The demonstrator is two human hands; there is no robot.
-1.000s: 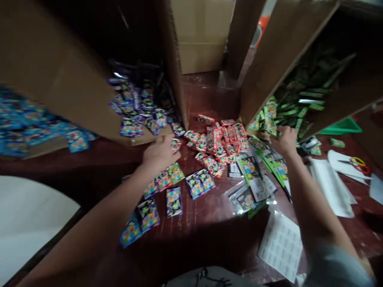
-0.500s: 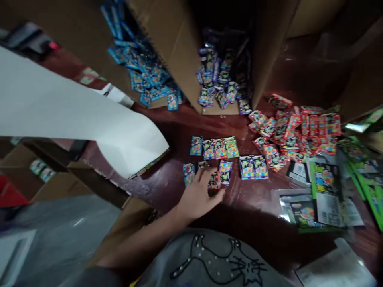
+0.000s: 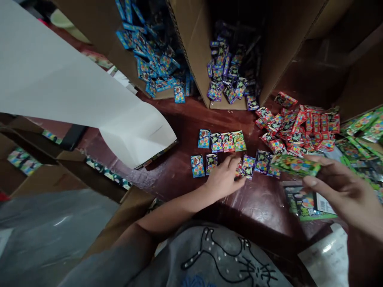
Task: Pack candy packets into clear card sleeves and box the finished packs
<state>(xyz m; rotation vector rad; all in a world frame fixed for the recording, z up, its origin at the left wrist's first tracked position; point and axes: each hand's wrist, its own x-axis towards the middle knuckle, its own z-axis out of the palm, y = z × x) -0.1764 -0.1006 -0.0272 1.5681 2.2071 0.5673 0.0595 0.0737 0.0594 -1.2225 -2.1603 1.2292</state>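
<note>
R hand pinches green pkt by one end over desk; L hand at red pkt, grip unclear. Risk: end-only hold may let green pkt slip; L hand could nudge adj purple pkt.

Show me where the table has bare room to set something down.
Bare table lies between the purple-packet box and the row of four packets, and again between the left hand and the black-and-green packaging. Crowded: the heap of red packets, and the area around the right hand.
</note>
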